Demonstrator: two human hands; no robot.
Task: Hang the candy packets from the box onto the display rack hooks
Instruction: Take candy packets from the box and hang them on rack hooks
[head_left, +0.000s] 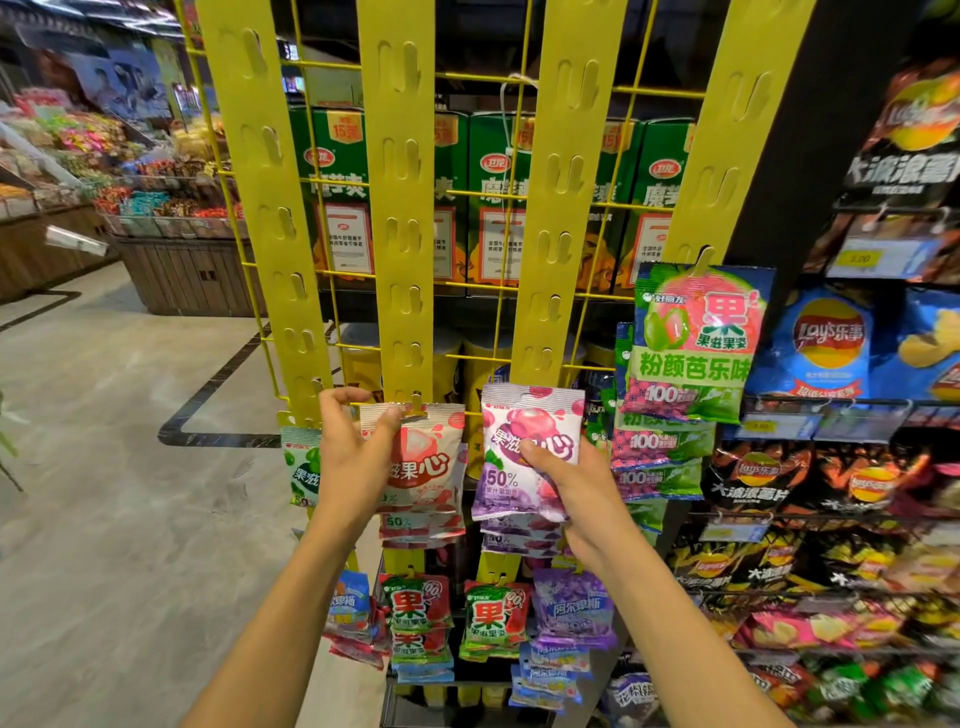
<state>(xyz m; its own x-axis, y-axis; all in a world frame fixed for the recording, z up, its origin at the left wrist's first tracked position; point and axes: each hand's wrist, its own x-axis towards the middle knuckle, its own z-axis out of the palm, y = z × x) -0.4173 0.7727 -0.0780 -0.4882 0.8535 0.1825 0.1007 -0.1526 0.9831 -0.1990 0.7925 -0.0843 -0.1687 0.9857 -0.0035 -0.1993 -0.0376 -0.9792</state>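
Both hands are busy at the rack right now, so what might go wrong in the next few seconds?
1. The left hand pinches the red-and-white packet at its top edge by the yellow strip; if its hole misses the hook, it may drop.
2. The right hand holds the purple packet low down, so its top could flop during hanging.
3. The stacked packets below may be knocked loose.
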